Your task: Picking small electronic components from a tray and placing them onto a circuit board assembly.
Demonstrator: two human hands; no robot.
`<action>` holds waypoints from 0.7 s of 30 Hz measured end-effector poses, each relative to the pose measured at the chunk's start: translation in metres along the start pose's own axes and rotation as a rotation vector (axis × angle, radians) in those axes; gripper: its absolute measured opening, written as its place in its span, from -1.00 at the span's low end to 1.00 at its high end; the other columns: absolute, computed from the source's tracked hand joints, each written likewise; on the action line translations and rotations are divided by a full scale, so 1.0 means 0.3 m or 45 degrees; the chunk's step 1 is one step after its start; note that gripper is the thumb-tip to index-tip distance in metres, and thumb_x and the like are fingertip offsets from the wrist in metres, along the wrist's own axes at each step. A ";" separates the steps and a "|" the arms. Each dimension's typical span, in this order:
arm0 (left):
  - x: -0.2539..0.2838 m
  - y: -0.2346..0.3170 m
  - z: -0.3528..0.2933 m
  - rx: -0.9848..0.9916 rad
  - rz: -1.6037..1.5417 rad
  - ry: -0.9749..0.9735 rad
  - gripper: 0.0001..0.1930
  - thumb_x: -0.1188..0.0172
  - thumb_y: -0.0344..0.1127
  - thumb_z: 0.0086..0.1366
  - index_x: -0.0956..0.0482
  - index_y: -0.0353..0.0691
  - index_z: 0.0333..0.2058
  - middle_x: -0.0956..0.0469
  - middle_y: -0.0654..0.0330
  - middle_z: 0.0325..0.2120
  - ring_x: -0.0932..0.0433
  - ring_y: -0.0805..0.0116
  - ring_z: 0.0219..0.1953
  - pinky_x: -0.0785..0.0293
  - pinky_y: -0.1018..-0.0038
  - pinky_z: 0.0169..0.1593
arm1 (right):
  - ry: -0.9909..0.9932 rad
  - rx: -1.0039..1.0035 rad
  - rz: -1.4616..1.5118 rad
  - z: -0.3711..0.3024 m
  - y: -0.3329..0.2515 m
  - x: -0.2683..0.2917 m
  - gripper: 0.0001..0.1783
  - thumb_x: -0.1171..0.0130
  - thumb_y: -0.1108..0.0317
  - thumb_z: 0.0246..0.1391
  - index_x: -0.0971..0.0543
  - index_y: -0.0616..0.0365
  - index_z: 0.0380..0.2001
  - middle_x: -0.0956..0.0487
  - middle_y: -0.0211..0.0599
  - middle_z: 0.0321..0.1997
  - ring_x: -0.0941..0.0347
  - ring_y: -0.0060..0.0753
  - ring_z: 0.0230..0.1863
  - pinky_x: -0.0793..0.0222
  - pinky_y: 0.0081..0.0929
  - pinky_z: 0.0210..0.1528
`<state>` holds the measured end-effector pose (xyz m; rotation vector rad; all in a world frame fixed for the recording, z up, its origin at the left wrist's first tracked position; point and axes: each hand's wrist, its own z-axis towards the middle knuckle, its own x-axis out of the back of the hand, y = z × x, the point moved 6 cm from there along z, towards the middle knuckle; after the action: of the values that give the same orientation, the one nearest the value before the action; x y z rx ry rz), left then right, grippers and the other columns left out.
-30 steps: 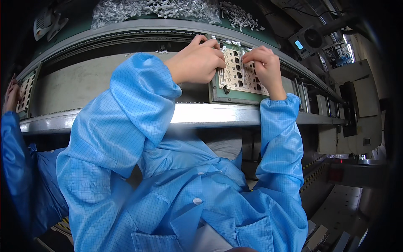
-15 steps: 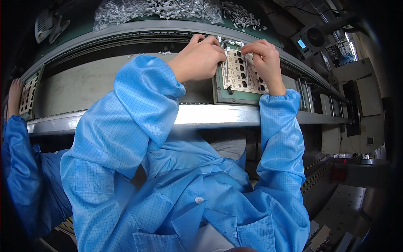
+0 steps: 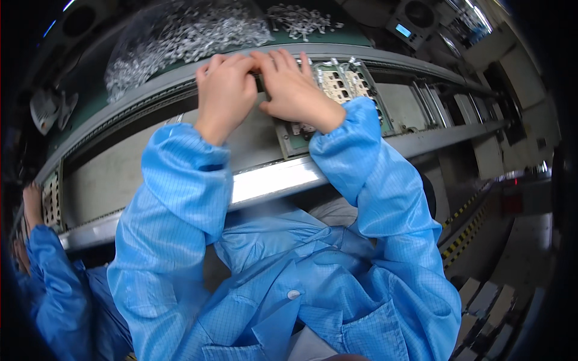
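Observation:
My left hand [image 3: 226,93] is over the conveyor's far side, its fingers curled and closed. Whatever they hold, if anything, is hidden behind the hand. My right hand [image 3: 295,90] reaches in beside it, thumb and fingers apart, its foremost fingertips meeting the left hand's. Under and to the right of my right hand lies a circuit board panel [image 3: 337,87], cream coloured with black parts, set in a green carrier frame [image 3: 293,144]. White-ended wires [image 3: 346,65] run along the panel's far edge. My right hand and sleeve cover much of its left half.
A clear bag of white connector wires [image 3: 198,36] lies beyond the metal conveyor rail [image 3: 150,77], with a loose pile of wires [image 3: 301,21] beside it. The near rail [image 3: 277,180] crosses before me. At far left, a co-worker's hand [image 3: 33,204] touches another panel [image 3: 53,198].
Both hands have left the panel and moved left, coming together above the conveyor by the far rail. The right hand's fingers have spread. The view has turned, shifting the surroundings.

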<state>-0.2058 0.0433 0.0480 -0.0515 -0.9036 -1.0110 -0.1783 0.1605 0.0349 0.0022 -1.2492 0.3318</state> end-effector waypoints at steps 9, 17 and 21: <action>0.013 0.078 -0.001 -0.143 0.015 -0.033 -0.81 -0.10 -0.44 0.18 -0.66 -0.06 -0.30 -0.60 0.34 -0.33 -0.47 0.23 -0.13 -0.21 0.23 0.06 | -0.069 -0.190 -0.157 -0.052 0.086 0.023 0.13 -0.41 0.14 -0.17 -0.02 0.10 0.41 -0.18 0.26 0.37 0.06 0.29 0.48 0.28 0.34 0.44; 0.042 0.098 -0.008 -0.191 0.034 -0.103 -0.85 -0.14 -0.44 0.16 -0.64 -0.10 -0.30 -0.61 0.31 -0.30 -0.47 0.25 -0.12 -0.20 0.27 0.09 | 0.019 -0.780 -0.565 -0.249 0.591 0.192 0.03 -0.43 0.15 -0.15 -0.12 0.02 0.36 -0.27 0.10 0.33 -0.03 0.16 0.45 0.15 0.42 0.37; 0.058 0.150 0.009 -0.306 0.131 -0.216 -0.86 -0.17 -0.46 0.16 -0.64 -0.13 -0.29 -0.61 0.28 -0.29 -0.47 0.22 -0.10 -0.20 0.25 0.13 | 0.285 -1.063 -0.987 -0.435 0.946 0.318 -0.03 -0.47 0.06 -0.15 -0.24 -0.05 0.33 -0.39 0.08 0.23 -0.19 0.13 0.35 0.08 0.46 0.30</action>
<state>-0.1702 0.0574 0.0776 -0.3873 -0.9193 -1.0252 -0.1012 0.4778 0.0309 -0.2530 -0.9979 -0.8460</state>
